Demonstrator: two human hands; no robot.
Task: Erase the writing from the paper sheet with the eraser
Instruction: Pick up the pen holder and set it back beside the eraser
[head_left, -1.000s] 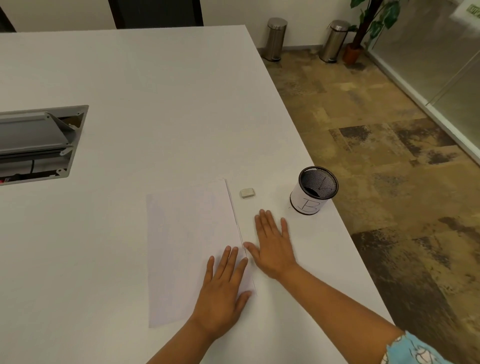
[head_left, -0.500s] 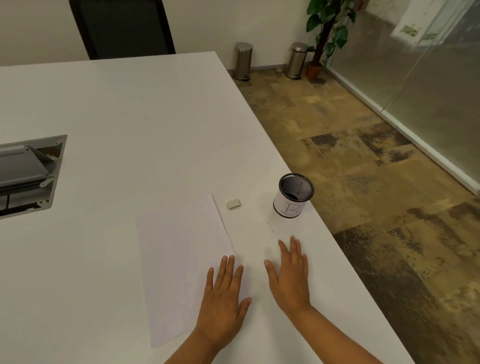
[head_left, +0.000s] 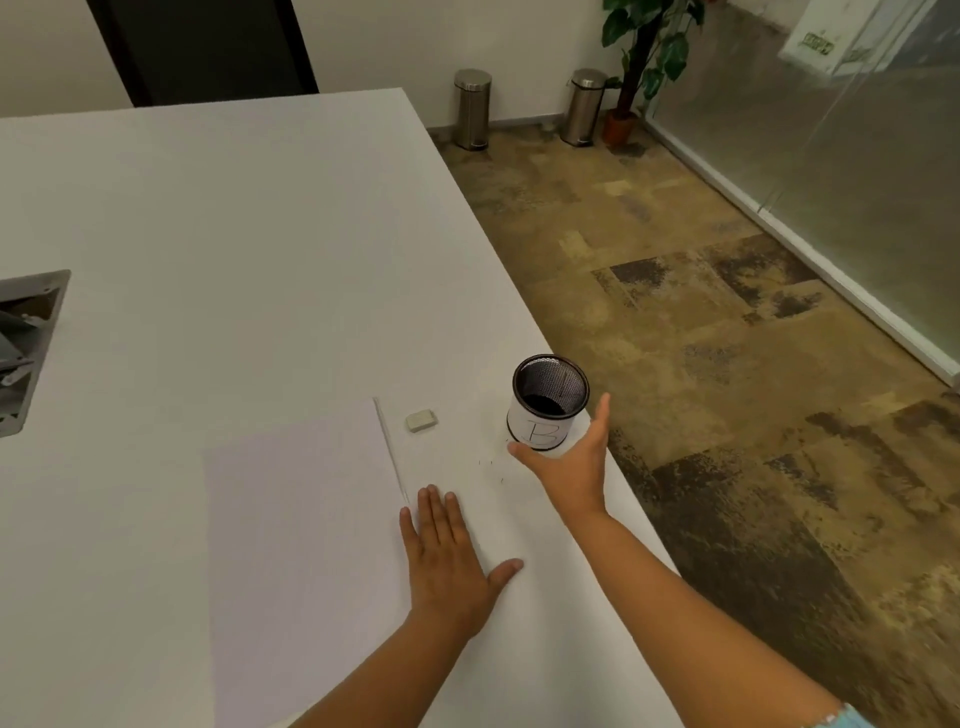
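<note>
A white paper sheet (head_left: 296, 540) lies flat on the white table (head_left: 234, 249); I make out no writing on it. A small pale eraser (head_left: 421, 420) rests just right of the sheet's far corner. My left hand (head_left: 449, 561) lies flat and open on the table at the sheet's right edge. My right hand (head_left: 571, 462) is raised and open, thumb and fingers spread around the near side of a black mesh pen cup (head_left: 548, 402) with a white label; whether it touches the cup is unclear.
The table's right edge runs just past the cup, with carpeted floor beyond. A grey cable hatch (head_left: 26, 343) is set into the table at the left. Dark eraser crumbs (head_left: 491, 467) dot the table near the cup. A chair (head_left: 202, 49), two bins and a plant stand at the far end.
My right hand lifted off the table and reached forward to the pen cup. My left hand slid off the paper's corner onto the table. The view shifted right.
</note>
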